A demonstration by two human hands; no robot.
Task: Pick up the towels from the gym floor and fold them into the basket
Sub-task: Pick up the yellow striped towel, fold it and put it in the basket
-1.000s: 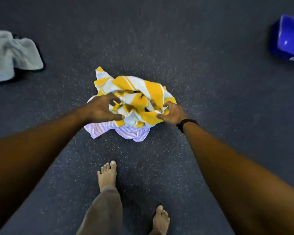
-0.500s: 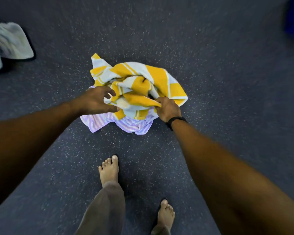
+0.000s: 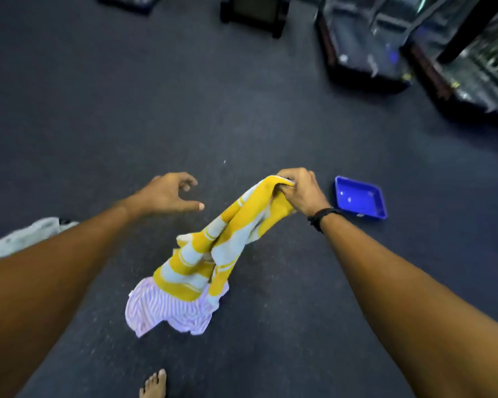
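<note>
A yellow-and-white striped towel hangs in the air from my right hand, which is shut on its top corner. Its lower end drapes onto a pink-and-white striped towel that lies crumpled on the dark floor. My left hand hovers to the left of the hanging towel, fingers apart and holding nothing. A blue plastic basket sits on the floor just right of my right hand. A pale grey towel lies at the left edge, partly hidden by my left forearm.
Dark gym machines stand along the far right, and a black bench base at the top centre. My bare foot is at the bottom edge. Speckled dark rubber floor spreads around.
My right hand has lifted the yellow towel off the floor and up to the right. My left hand has let go of it. The view has tilted up, showing the basket and machines.
</note>
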